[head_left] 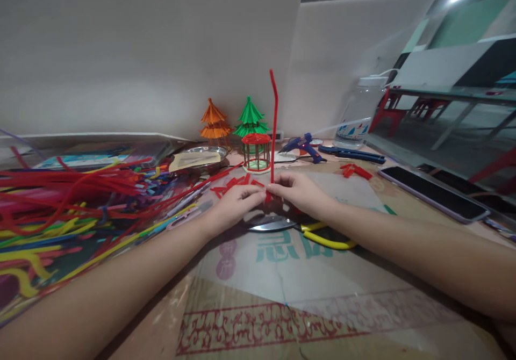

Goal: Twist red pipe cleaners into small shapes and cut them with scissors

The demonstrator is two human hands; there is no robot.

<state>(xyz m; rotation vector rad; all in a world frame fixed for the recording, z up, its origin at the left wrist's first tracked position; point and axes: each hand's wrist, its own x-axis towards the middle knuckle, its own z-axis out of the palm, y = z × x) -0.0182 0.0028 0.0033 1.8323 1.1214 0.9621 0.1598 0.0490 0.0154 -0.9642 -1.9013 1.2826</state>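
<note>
My left hand point(237, 205) and my right hand point(296, 192) meet at the middle of the table, fingers pinched together on the lower end of a long red straw point(274, 123). The straw stands upright between them and bends a little at its top. Short red straw pieces point(231, 185) lie scattered just beyond my fingers. Yellow-handled scissors point(318, 235) lie under my hands, blades pointing left. A small red and green straw pavilion point(256, 153) stands right behind the straw.
A heap of coloured straws point(68, 204) fills the left side. Orange point(215, 120) and green point(250, 118) straw towers stand at the back by a metal dish point(203, 158). A blue glue gun point(303, 146), a plastic jar point(358, 114) and phones point(433, 192) lie right.
</note>
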